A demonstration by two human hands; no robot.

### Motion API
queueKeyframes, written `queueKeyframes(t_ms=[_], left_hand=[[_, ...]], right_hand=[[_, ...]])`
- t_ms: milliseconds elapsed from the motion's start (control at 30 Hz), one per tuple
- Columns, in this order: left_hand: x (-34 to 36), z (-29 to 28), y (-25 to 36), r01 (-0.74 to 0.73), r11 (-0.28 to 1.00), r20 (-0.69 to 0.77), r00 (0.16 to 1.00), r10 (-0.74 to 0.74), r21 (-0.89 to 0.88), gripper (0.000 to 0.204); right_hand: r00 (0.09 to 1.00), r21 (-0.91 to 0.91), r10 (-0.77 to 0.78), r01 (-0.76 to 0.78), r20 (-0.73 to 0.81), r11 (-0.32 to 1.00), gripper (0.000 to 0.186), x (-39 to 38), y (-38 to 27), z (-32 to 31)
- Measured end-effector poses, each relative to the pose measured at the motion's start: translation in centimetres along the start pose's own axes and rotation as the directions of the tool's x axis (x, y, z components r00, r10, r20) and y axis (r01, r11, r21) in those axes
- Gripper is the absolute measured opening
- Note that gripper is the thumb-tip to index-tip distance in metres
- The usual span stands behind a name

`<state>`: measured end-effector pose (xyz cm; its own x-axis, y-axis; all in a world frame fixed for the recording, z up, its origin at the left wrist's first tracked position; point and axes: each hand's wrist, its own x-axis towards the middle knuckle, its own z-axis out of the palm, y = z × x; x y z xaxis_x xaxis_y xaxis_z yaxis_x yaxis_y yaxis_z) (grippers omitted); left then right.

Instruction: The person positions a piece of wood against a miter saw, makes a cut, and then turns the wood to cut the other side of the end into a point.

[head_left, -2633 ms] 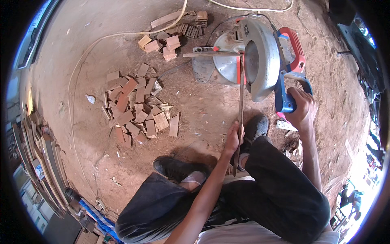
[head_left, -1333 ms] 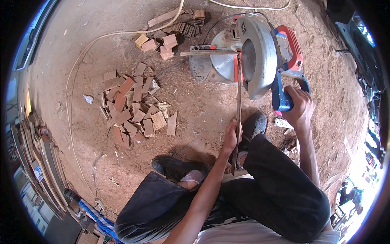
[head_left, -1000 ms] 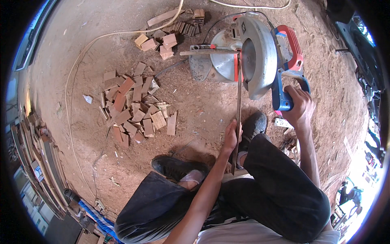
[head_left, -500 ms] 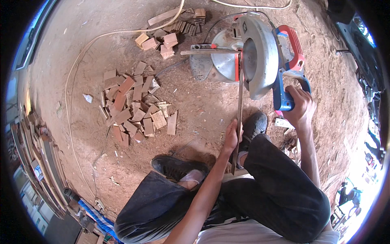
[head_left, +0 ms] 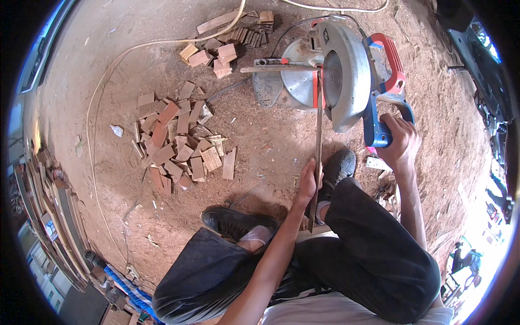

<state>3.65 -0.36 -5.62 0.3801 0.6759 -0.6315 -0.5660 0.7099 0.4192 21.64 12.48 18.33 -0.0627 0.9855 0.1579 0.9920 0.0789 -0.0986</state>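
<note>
A miter saw (head_left: 349,76) with a grey blade guard and a blue and red handle stands on the ground ahead of me, right of centre. My right hand (head_left: 401,142) is wrapped round the blue part of its handle. In my left hand (head_left: 309,181) is a long narrow wooden strip (head_left: 318,130), held near its lower end. The strip's far end lies at the saw's red-edged slot beside the guard; the guard hides the blade's cutting edge. A second piece of wood (head_left: 279,69) lies across the saw's base along the fence.
A heap of short cut wood blocks (head_left: 179,141) lies on the dusty ground to the left. More blocks (head_left: 222,57) sit farther off, beside a pale cable (head_left: 116,62). Long boards (head_left: 54,211) lie at the far left. My shoes (head_left: 238,223) flank the strip's lower end.
The strip's far end has shifted very slightly to the left at the saw. Both hands keep their grip, and the saw head stays nearly where it was.
</note>
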Motion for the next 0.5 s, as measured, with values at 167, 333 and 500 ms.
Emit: queueKeyframes(t_ms=[167, 333, 500], left_hand=[[-0.08, 0.02, 0.12, -0.001, 1.000, 0.011, 1.000, 0.001, 0.004, 0.045], [-0.16, 0.10, 0.35, 0.002, 1.000, 0.019, 1.000, -0.003, 0.008, 0.045], [-0.11, 0.02, 0.12, -0.029, 1.000, 0.023, 0.999, 0.029, 0.002, 0.045]], right_hand=[[1.000, -0.003, -0.009, 0.009, -0.005, 1.000, 0.028, 0.02, -0.19, -0.08], [1.000, 0.001, -0.006, 0.006, -0.005, 1.000, 0.026, 0.01, -0.22, -0.07], [1.000, 0.004, -0.005, 0.005, -0.001, 1.000, 0.027, 0.04, -0.34, -0.11]])
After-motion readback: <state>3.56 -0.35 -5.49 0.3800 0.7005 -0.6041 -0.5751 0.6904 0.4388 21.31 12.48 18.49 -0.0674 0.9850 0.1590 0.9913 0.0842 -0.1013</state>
